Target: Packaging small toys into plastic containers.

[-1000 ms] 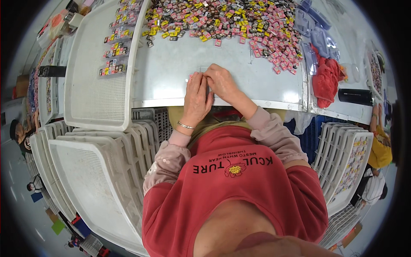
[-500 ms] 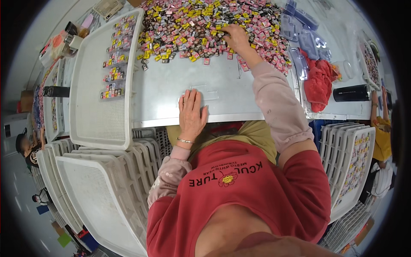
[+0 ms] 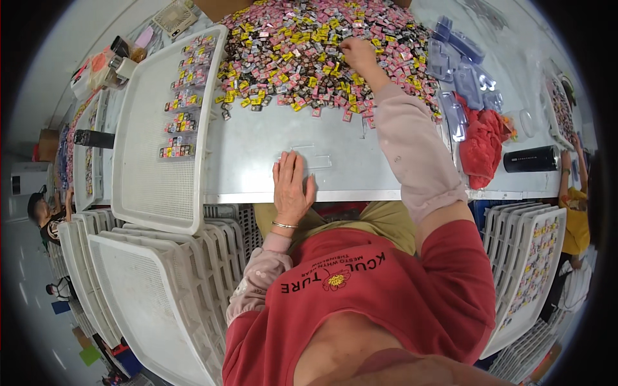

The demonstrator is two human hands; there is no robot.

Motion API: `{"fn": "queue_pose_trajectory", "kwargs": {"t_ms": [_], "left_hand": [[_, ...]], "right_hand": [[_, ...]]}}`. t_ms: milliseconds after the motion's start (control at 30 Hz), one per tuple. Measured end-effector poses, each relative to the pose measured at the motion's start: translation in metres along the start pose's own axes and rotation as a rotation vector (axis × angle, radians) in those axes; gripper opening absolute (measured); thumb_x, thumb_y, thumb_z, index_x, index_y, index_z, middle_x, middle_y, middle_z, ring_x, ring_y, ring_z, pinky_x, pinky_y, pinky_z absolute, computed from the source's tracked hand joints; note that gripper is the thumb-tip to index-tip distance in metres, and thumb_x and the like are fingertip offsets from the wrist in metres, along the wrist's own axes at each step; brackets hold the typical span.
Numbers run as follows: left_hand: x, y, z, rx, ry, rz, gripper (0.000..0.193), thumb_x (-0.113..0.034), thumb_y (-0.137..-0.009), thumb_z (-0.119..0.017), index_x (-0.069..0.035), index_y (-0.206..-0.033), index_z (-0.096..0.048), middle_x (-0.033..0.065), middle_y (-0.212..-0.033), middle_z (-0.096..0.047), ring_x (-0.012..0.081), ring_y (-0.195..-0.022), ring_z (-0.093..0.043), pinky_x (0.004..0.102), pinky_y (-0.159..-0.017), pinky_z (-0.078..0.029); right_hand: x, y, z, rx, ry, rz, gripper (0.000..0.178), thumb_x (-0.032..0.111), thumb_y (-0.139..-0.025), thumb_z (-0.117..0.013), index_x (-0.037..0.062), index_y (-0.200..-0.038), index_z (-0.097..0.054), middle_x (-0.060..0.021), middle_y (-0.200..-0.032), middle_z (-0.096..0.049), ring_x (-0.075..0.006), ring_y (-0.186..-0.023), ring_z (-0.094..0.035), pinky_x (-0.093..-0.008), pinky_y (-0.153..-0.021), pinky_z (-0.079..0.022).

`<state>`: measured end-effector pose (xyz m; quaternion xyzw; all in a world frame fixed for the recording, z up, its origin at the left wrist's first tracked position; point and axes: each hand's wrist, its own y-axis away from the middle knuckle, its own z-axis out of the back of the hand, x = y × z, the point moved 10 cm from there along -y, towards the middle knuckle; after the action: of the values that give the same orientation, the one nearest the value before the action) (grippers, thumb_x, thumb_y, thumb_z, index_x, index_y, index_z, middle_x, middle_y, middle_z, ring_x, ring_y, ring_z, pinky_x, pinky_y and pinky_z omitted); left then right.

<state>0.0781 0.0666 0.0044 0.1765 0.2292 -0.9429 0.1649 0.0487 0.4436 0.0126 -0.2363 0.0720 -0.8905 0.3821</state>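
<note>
My left hand (image 3: 293,190) lies flat near the table's front edge, its fingers stretched out over the near left part of a clear plastic tray (image 3: 315,156). The tray is hard to make out against the pale tabletop. Stretched far forward, my right hand (image 3: 359,55) is at the big pile of small pink, yellow and black box-shaped pieces (image 3: 283,58). Its fingers are curled and pressed together; whatever is between them is too small or hidden to name.
Left of the pile, a white mesh tray (image 3: 148,186) carries a column of filled clear packs (image 3: 180,122). At right are empty clear plastic trays (image 3: 467,80), a red cloth (image 3: 481,148) and a black bottle (image 3: 531,159). Stacked white trays (image 3: 138,283) stand below left; co-workers sit at both sides.
The whole view has shifted slightly. My right hand's fingers have drawn together over the pile and it has lifted a little. My left hand stays on the clear tray.
</note>
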Motion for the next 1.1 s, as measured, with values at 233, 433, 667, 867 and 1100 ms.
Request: {"fn": "queue_pose_trajectory", "kwargs": {"t_ms": [233, 433, 667, 867, 1100], "left_hand": [[0.007, 0.005, 0.004, -0.010, -0.005, 0.045, 0.057, -0.015, -0.079, -0.061, 0.001, -0.131, -0.044, 0.0183, -0.138, -0.040, 0.0366, -0.133, -0.031, 0.0518, -0.108, -0.022], [0.011, 0.007, 0.008, -0.078, 0.070, 0.066, 0.054, -0.016, -0.079, -0.063, 0.001, -0.128, -0.047, 0.0196, -0.136, -0.040, 0.0374, -0.134, -0.029, 0.0534, -0.108, -0.021], [0.042, -0.023, 0.042, -0.271, 0.867, 0.379, 0.026, -0.014, -0.091, -0.056, 0.003, -0.111, -0.058, 0.0087, -0.096, -0.062, 0.0185, -0.085, -0.060, 0.0272, -0.076, -0.049], [0.041, -0.059, 0.015, -0.073, 1.581, 0.554, 0.019, -0.016, -0.090, -0.060, 0.001, -0.099, -0.060, 0.0058, -0.087, -0.064, 0.0115, -0.075, -0.062, 0.0240, -0.066, -0.052], [0.050, -0.048, 0.018, -0.100, 1.537, 0.574, 0.016, -0.010, -0.089, -0.061, 0.000, -0.101, -0.062, 0.0051, -0.088, -0.064, 0.0140, -0.078, -0.063, 0.0257, -0.067, -0.050]], "right_hand": [[-0.024, 0.046, 0.016, 0.155, -1.168, -0.434, 0.024, 0.004, -0.091, -0.056, 0.0009, -0.114, -0.060, -0.0064, -0.097, -0.066, -0.0161, -0.087, -0.066, -0.0232, -0.071, -0.054], [0.026, 0.081, 0.047, 0.285, -1.597, -0.286, 0.025, 0.002, -0.087, -0.061, -0.0002, -0.112, -0.059, -0.0080, -0.101, -0.064, -0.0206, -0.092, -0.065, -0.0289, -0.080, -0.055], [0.139, 0.147, 0.086, 0.176, -1.128, 0.150, 0.017, -0.002, -0.079, -0.065, 0.0002, -0.096, -0.064, -0.0041, -0.092, -0.065, -0.0130, -0.085, -0.063, -0.0233, -0.069, -0.049], [0.190, 0.199, 0.100, 0.028, -0.784, 0.378, 0.015, -0.005, -0.072, -0.065, 0.0004, -0.086, -0.065, -0.0072, -0.090, -0.065, -0.0177, -0.086, -0.063, -0.0292, -0.079, -0.049], [0.158, 0.212, 0.042, 0.288, -1.445, -0.095, 0.023, -0.001, -0.081, -0.064, -0.0019, -0.104, -0.060, -0.0073, -0.096, -0.063, -0.0157, -0.085, -0.063, -0.0273, -0.078, -0.051]]}}
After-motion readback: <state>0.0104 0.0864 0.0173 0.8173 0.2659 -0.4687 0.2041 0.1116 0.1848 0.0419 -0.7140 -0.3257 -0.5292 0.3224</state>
